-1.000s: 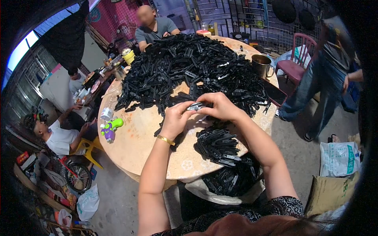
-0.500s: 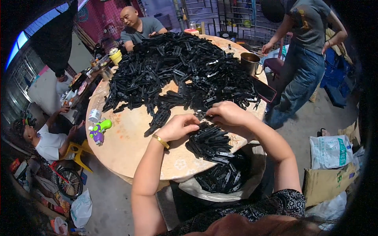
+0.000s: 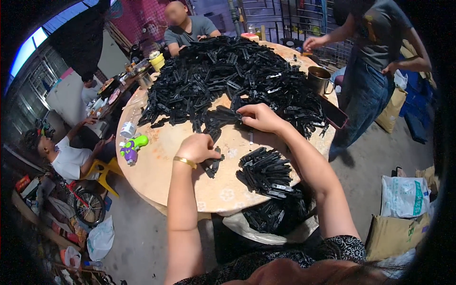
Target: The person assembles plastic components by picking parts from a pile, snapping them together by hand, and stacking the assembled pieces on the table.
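Observation:
A large heap of narrow black plastic clip-like pieces [image 3: 209, 71] covers the far half of the round table [image 3: 156, 175]. At its near edge my right hand [image 3: 262, 118] pinches a black piece, its fingertips against the loose ones there. Nearer and to the left, my left hand [image 3: 195, 148], with a gold bangle at the wrist, is closed with thumb and fingers on a few black pieces [image 3: 214, 166] against the tabletop. A neat fanned bundle of the same pieces [image 3: 265, 173] lies to the right, by the near table edge.
Below the edge, an open white sack [image 3: 251, 232] holds more black pieces. A green-purple toy gun [image 3: 133, 149] and a small clear bottle [image 3: 127, 129] stand left. A metal mug [image 3: 319, 78] and a phone [image 3: 335, 114] lie right. Other people sit and stand around.
My right hand has moved from above the bundle to the heap's near edge. My left hand has drawn back from the bundle onto loose pieces left of it. The view has shifted slightly.

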### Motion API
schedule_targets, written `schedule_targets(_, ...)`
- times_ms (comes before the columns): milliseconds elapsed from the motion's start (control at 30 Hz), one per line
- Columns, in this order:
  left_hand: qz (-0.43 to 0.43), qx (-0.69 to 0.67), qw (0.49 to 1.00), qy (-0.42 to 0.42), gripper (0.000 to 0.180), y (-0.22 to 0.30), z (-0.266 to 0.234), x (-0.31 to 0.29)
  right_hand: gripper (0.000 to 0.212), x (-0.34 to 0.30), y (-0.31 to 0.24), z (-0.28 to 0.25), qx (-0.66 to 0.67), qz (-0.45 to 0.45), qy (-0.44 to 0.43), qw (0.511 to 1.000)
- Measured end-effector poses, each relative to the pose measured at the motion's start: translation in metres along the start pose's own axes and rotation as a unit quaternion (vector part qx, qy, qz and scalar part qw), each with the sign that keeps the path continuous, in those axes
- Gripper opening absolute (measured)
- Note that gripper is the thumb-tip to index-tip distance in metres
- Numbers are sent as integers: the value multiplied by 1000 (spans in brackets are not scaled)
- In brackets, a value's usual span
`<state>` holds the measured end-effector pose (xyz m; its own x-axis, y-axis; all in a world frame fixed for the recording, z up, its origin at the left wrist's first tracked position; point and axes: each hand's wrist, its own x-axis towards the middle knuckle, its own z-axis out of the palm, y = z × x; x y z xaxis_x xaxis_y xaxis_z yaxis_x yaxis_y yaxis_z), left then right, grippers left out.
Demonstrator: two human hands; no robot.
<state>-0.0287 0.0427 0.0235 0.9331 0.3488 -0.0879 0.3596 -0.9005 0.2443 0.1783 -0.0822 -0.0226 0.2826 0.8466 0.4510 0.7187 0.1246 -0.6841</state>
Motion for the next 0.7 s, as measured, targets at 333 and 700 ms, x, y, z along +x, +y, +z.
schedule_targets(333,11,-165,971,175,25,16,25,22,34,-9,-10,0,315,43,3,948)
schedule_targets(700,-23,-707,697,120,29,20,57,47,17,-18,-25,11,270,38,-35,961)
